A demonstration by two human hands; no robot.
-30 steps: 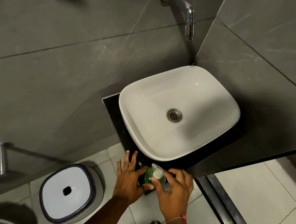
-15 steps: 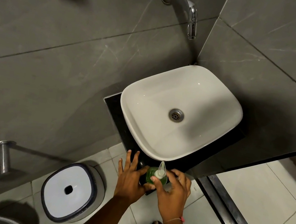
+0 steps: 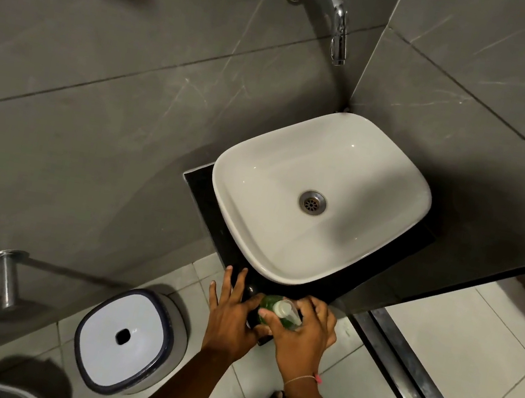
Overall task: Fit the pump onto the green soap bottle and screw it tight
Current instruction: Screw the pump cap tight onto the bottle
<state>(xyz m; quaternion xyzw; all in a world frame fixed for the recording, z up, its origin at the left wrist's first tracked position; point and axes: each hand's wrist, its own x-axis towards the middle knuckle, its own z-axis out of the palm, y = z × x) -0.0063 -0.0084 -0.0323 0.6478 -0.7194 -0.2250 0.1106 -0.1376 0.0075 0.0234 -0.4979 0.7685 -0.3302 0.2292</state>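
Observation:
The green soap bottle (image 3: 268, 303) stands on the front corner of the black counter (image 3: 215, 226), just below the white basin. A clear white pump (image 3: 285, 309) sits on its neck, nozzle pointing right and towards me. My left hand (image 3: 232, 314) wraps the bottle's left side with thumb against it, fingers spread on the counter. My right hand (image 3: 305, 333) grips the pump from the right, thumb and fingers around its collar. Most of the bottle's body is hidden by both hands.
A white basin (image 3: 363, 249) fills the counter, with a chrome tap (image 3: 335, 11) on the wall above. A white lidded bin (image 3: 125, 339) stands on the tiled floor at the left, beside a chrome wall fitting (image 3: 8, 275). A dark threshold strip (image 3: 415, 378) runs at the right.
The pump's nozzle has swung round from pointing away to pointing right, as my right hand turned it. My left hand has stayed on the bottle.

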